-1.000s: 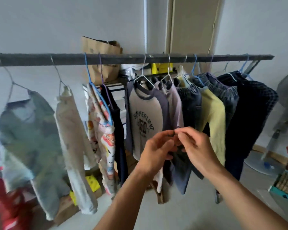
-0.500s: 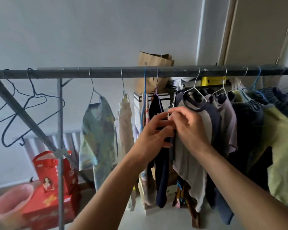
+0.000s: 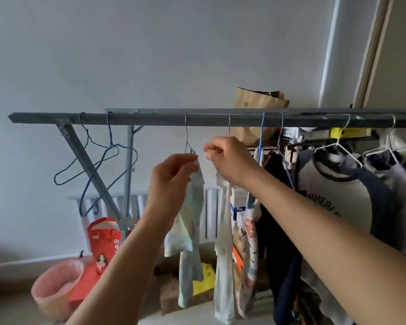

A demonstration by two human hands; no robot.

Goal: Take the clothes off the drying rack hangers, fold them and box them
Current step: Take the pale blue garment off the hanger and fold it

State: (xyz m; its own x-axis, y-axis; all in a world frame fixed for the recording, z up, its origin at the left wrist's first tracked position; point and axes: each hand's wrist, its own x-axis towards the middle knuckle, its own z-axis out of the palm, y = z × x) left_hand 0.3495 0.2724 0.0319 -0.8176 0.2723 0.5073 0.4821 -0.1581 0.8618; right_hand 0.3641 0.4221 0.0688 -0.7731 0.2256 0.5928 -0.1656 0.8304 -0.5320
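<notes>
Two bare arms reach up toward the rack. The left hand (image 3: 174,172) has bent fingers that pinch the top of a soft pale green garment (image 3: 190,221) hanging on a thin wire hanger (image 3: 187,139). The right hand (image 3: 227,158) is curled too, its fingertips pinched together near the same hanger; whether it holds anything is hard to tell. Just beside the green garment hangs a long cream garment (image 3: 223,254), then a printed one (image 3: 250,242) and a dark one (image 3: 274,219). Further right hangs a white and grey shirt (image 3: 338,195) with letters on it. All hang from a long flat grey metal bar (image 3: 150,119). Two bare blue wire hangers (image 3: 99,165) dangle at its left end. On the floor behind sit a round pink bucket (image 3: 56,287) and a shiny red gift bag (image 3: 101,245). A crumpled brown paper bag (image 3: 256,102) stands high up behind the bar.
</notes>
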